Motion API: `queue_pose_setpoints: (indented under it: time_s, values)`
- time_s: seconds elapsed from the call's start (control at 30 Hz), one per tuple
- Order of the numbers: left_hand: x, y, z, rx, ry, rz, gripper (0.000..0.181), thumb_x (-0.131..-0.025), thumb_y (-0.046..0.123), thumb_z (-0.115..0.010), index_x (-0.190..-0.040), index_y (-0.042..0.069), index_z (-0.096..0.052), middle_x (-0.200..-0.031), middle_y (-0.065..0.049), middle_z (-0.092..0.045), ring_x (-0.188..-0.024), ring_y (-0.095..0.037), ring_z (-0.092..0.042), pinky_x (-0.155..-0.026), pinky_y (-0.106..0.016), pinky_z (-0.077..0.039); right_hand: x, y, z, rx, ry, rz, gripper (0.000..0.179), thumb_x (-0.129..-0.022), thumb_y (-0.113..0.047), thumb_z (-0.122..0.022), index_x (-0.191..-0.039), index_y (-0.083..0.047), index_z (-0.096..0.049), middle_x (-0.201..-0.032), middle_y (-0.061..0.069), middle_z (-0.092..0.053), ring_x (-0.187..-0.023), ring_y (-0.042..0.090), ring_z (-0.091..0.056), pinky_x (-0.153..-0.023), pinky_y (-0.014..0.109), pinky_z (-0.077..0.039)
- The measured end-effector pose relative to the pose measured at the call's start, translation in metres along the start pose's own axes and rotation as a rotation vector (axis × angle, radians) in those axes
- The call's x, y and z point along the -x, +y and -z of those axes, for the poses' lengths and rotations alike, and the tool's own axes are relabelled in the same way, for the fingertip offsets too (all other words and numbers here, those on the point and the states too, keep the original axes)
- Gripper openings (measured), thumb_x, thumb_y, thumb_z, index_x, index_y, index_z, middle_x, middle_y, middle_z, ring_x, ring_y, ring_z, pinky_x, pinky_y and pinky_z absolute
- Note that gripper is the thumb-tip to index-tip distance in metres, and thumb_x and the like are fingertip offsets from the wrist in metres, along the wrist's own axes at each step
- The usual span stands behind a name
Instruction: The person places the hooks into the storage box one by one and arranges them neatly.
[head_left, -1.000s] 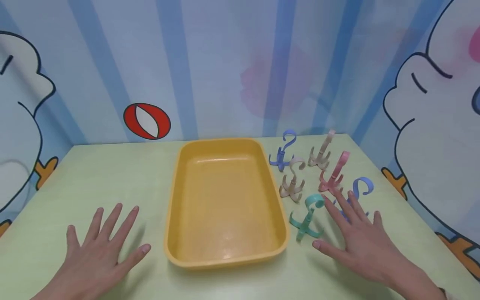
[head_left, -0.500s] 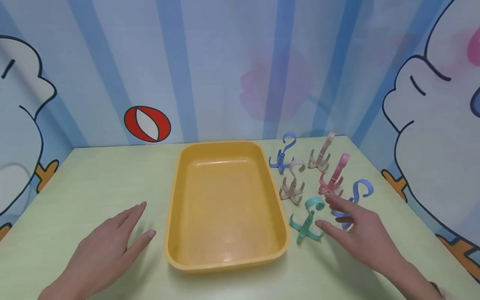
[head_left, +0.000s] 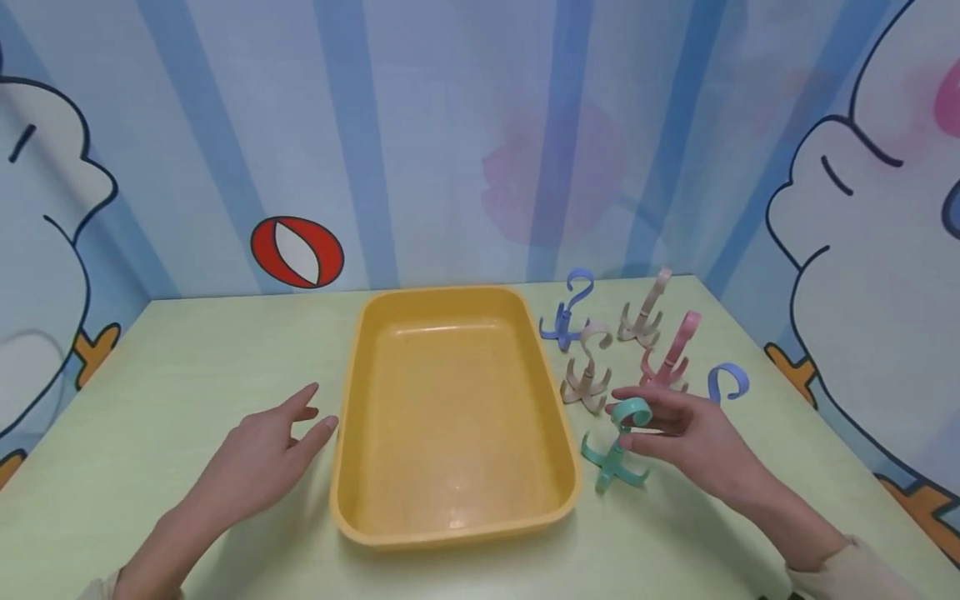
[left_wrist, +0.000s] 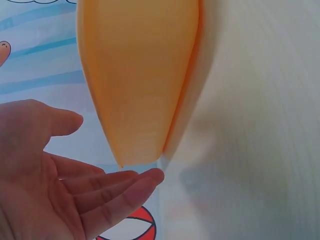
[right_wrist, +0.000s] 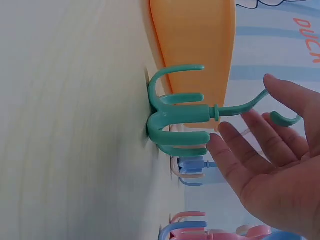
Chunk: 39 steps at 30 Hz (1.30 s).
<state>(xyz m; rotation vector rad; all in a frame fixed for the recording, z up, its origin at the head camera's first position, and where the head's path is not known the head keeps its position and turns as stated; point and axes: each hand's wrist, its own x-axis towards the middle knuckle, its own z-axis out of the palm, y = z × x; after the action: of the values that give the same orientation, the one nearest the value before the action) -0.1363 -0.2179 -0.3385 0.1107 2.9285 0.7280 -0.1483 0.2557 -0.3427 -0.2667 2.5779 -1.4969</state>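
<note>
A green four-pronged hanger hook point(head_left: 617, 465) stands upright on its curved prongs, right of the yellow tray point(head_left: 453, 537). My right hand point(head_left: 708, 437) is around its curled top, thumb right at the thin neck and fingers behind. The right wrist view shows those fingers point(right_wrist: 255, 145) fairly straight and spread past the neck, not closed on it. My left hand point(head_left: 255, 458) hovers left of the tray, holding nothing; its thumb tip is close to the tray's left rim. In the left wrist view its fingers point(left_wrist: 120, 200) are extended below the tray's side.
Behind the green hook stand more of the same kind: two beige ones point(head_left: 587, 379), a pink one point(head_left: 678, 342) and a blue one point(head_left: 564, 325). Another blue hook point(head_left: 729, 382) is partly hidden by my right hand. A patterned wall point(head_left: 450, 150) closes off the back.
Both hands were spread flat near the table. The right hand has moved left, to the green hook's top, its fingers drawn together. The left hand has moved right, toward the tray.
</note>
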Motion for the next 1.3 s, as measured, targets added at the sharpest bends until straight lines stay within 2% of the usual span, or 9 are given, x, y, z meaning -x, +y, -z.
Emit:
queue_pose_setpoints:
  time_s: [0.1, 0.2, 0.27, 0.57, 0.73, 0.83, 0.93, 1.13, 1.3]
  values:
    - [-0.005, -0.002, -0.004, 0.073, -0.05, 0.005, 0.079, -0.109, 0.047, -0.051, -0.165, -0.003, -0.028, -0.145, -0.024, -0.064, -0.105, -0.03, -0.075, -0.089, -0.049, -0.061, -0.001, 0.002, -0.001, -0.034, -0.002, 0.021, 0.054, -0.095, -0.021, -0.079, -0.144, -0.006, -0.063, -0.123, 0.017, -0.076, -0.103, 0.011, -0.077, -0.088, 0.03, -0.064]
    - [-0.008, -0.002, -0.008, 0.186, -0.104, 0.021, 0.079, -0.109, 0.042, -0.054, -0.166, -0.002, -0.023, -0.145, -0.025, -0.063, -0.092, -0.019, -0.075, -0.078, -0.038, -0.064, -0.002, 0.004, -0.003, -0.082, 0.001, 0.05, 0.05, -0.094, -0.015, -0.079, -0.139, 0.001, -0.066, -0.118, 0.014, -0.079, -0.101, 0.012, -0.078, -0.088, 0.027, -0.064]
    - [-0.009, 0.0, -0.011, 0.254, -0.128, 0.036, 0.078, -0.109, 0.037, -0.056, -0.167, -0.002, -0.021, -0.145, -0.026, -0.062, -0.088, -0.017, -0.075, -0.074, -0.035, -0.065, -0.003, 0.006, -0.005, -0.114, 0.006, 0.069, 0.048, -0.093, -0.012, -0.08, -0.136, 0.005, -0.067, -0.115, 0.011, -0.081, -0.101, 0.012, -0.078, -0.087, 0.026, -0.064]
    - [-0.009, 0.002, -0.016, 0.386, -0.147, 0.08, 0.075, -0.109, 0.029, -0.057, -0.169, 0.003, -0.019, -0.149, -0.03, -0.057, -0.083, -0.018, -0.075, -0.072, -0.036, -0.066, -0.005, 0.007, -0.006, -0.137, 0.048, 0.138, 0.042, -0.093, -0.007, -0.077, -0.131, 0.01, -0.068, -0.11, 0.007, -0.082, -0.098, 0.007, -0.078, -0.085, 0.024, -0.063]
    - [-0.008, 0.002, -0.018, 0.436, -0.161, 0.108, 0.076, -0.108, 0.03, -0.058, -0.17, 0.007, -0.019, -0.153, -0.031, -0.052, -0.086, -0.02, -0.076, -0.073, -0.038, -0.067, -0.006, 0.004, -0.003, -0.171, 0.067, 0.147, 0.037, -0.095, -0.007, -0.076, -0.131, 0.002, -0.071, -0.108, -0.004, -0.082, -0.097, 0.009, -0.079, -0.084, 0.025, -0.064]
    - [-0.008, 0.002, -0.019, 0.46, -0.159, 0.096, 0.076, -0.108, 0.029, -0.058, -0.17, 0.007, -0.02, -0.152, -0.031, -0.053, -0.087, -0.021, -0.076, -0.072, -0.038, -0.067, -0.006, 0.0, 0.001, -0.197, 0.072, 0.145, 0.036, -0.097, -0.007, -0.074, -0.132, -0.004, -0.072, -0.108, -0.008, -0.082, -0.098, 0.01, -0.079, -0.083, 0.026, -0.065]
    - [-0.008, 0.002, -0.02, 0.489, -0.163, 0.077, 0.074, -0.109, 0.027, -0.057, -0.17, 0.007, -0.019, -0.152, -0.031, -0.053, -0.089, -0.022, -0.076, -0.072, -0.039, -0.067, -0.006, -0.005, 0.004, -0.228, 0.076, 0.156, 0.038, -0.097, -0.006, -0.073, -0.135, -0.001, -0.07, -0.108, -0.011, -0.081, -0.097, 0.01, -0.079, -0.082, 0.029, -0.065]
    - [-0.008, 0.001, -0.021, 0.541, -0.17, 0.045, 0.074, -0.11, 0.024, -0.053, -0.171, 0.009, -0.014, -0.156, -0.032, -0.048, -0.095, -0.023, -0.077, -0.073, -0.04, -0.067, -0.009, -0.013, 0.007, -0.253, 0.091, 0.189, 0.031, -0.097, -0.006, -0.073, -0.128, -0.01, -0.076, -0.109, -0.01, -0.081, -0.096, 0.011, -0.079, -0.08, 0.032, -0.066]
    - [-0.007, 0.002, -0.021, 0.585, -0.182, 0.054, 0.077, -0.109, 0.025, -0.053, -0.172, 0.014, -0.01, -0.159, -0.031, -0.045, -0.098, -0.024, -0.077, -0.075, -0.041, -0.067, -0.011, -0.023, 0.009, -0.259, 0.096, 0.203, 0.027, -0.098, -0.006, -0.073, -0.124, -0.011, -0.076, -0.109, -0.009, -0.082, -0.097, 0.01, -0.079, -0.079, 0.031, -0.066]
